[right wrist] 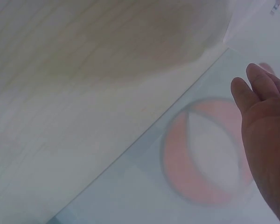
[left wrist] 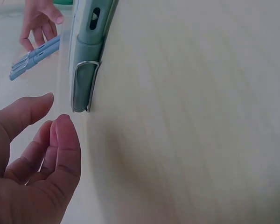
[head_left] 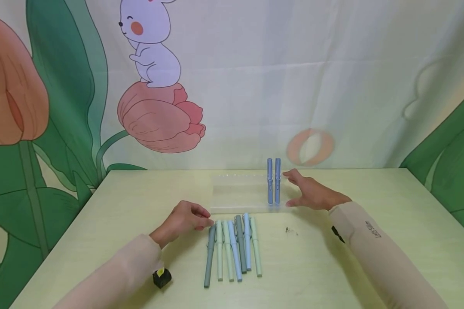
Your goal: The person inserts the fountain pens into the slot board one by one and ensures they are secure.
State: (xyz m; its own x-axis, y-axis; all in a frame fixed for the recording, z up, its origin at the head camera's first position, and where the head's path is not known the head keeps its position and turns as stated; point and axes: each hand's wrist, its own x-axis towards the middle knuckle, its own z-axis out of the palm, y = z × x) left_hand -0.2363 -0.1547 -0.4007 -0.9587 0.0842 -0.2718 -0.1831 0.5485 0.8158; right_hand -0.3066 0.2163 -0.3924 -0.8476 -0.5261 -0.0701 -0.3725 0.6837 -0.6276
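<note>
Several capped pens (head_left: 233,249) in grey, pale green and light blue lie side by side on the pale table. My left hand (head_left: 185,219) rests just left of their far ends with fingers loosely curled, holding nothing. In the left wrist view its fingertips (left wrist: 65,135) sit a little short of the grey pen's clipped cap (left wrist: 86,70). A clear plastic pen stand (head_left: 239,197) sits behind the row. Two blue pens (head_left: 273,180) stand upright in its right end. My right hand (head_left: 309,193) hovers just right of them, fingers relaxed and spread, palm (right wrist: 266,140) empty.
The table (head_left: 371,193) ends at a cloth backdrop (head_left: 255,86) printed with a rabbit, tulips and a ball. A few dark specks (head_left: 291,231) lie right of the pens. A small black and yellow device (head_left: 161,277) sits under my left forearm.
</note>
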